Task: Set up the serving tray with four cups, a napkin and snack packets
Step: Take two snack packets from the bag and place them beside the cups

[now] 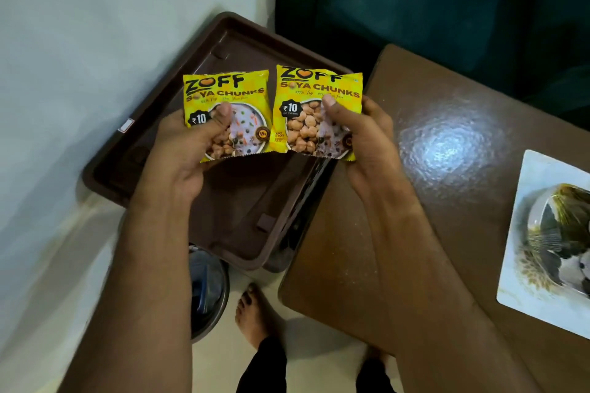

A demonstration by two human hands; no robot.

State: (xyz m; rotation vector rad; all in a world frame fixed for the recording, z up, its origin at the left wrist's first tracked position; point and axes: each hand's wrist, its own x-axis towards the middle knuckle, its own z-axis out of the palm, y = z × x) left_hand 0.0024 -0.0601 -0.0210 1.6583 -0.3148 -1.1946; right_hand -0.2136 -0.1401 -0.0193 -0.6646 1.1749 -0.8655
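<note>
Left hand (178,150): closed on the left snack packet (226,112), thumb pressed across its lower front, remaining digits hidden behind it. Packet upright, label facing the holder, yellow, printed "Soya Chunks".

Right hand (367,143): closed likewise on the right snack packet (317,108), thumb on the front face, the rest behind. Same print, same upright attitude.

Packets: side by side, inner edges just touching or nearly so; which of the two cannot be told.

Serving tray (108,166): brown, rectangular, raised rim, directly beneath and beyond both packets. Its long axis runs diagonally, from near-right to far-left, toward the pale wall (95,41). Interior bare where visible; no cups and no napkin on it. What supports it is not visible.

Governing relation: both packets hang over the tray's middle, so the drop is straight down. Left hand sits over the tray proper; right hand rides over the tray's right rim, where it meets the desk (415,201), and would likely need to shift slightly leftward.

Desk: brown, glossy, to the right. Carries a white plate (523,265) with a clear-wrapped item, well apart from the tray.

Task standing, by estimate: early; packets not yet set down.
</note>
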